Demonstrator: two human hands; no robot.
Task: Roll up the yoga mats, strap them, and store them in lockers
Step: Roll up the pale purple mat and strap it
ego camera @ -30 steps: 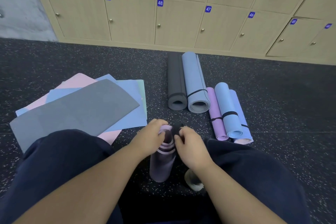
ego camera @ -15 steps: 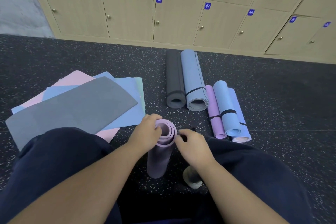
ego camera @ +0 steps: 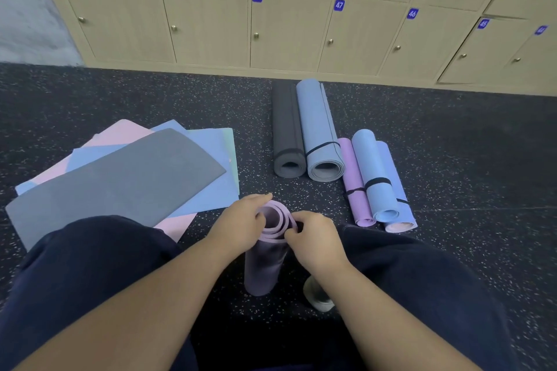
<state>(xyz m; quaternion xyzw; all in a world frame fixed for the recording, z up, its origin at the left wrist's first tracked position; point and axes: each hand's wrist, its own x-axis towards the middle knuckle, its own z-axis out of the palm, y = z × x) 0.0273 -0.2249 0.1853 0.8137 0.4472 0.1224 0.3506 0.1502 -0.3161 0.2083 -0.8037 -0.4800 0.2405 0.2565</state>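
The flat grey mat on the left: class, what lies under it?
Under the grey mat lie flat blue, pink and green mats; only their edges show, so any others are hidden.

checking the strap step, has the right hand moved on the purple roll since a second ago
Yes. The right hand left the top opening of the purple rolled mat, shifting right to pinch its outer edge, toward the strapped rolls.

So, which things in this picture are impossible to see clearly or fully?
- Strap: a dark bit shows at the right hand, but its fingers hide it, so whether it is around the purple mat is unclear.
- Left hand fingertips: hidden behind the mat's rim.
- Locker label at far right: too blurred to read.
- Flat mats: the lower ones are covered, and the knee hides their near edge.
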